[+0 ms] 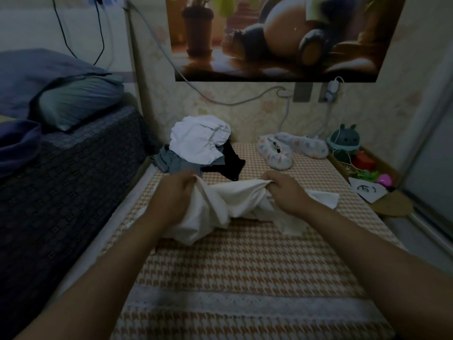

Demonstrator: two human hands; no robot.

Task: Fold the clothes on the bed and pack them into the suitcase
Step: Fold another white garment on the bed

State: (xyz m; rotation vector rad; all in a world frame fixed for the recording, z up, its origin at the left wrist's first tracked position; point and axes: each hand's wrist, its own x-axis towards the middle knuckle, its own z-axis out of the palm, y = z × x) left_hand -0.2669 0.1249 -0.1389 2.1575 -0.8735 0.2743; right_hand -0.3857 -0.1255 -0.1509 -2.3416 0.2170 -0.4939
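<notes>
The left grip clutches the cream garment at its nine o'clock end, the right grip its three o'clock end (cloth sagging between onto the bed). A heap of clothes lies at twelve o'clock.

Two hands hold a white cloth over the bed. The left hand grips one bunched end and the right hand grips the other. Behind them lies a pile of clothes, white on top of grey and black. A pair of spotted slippers sits near the wall.
</notes>
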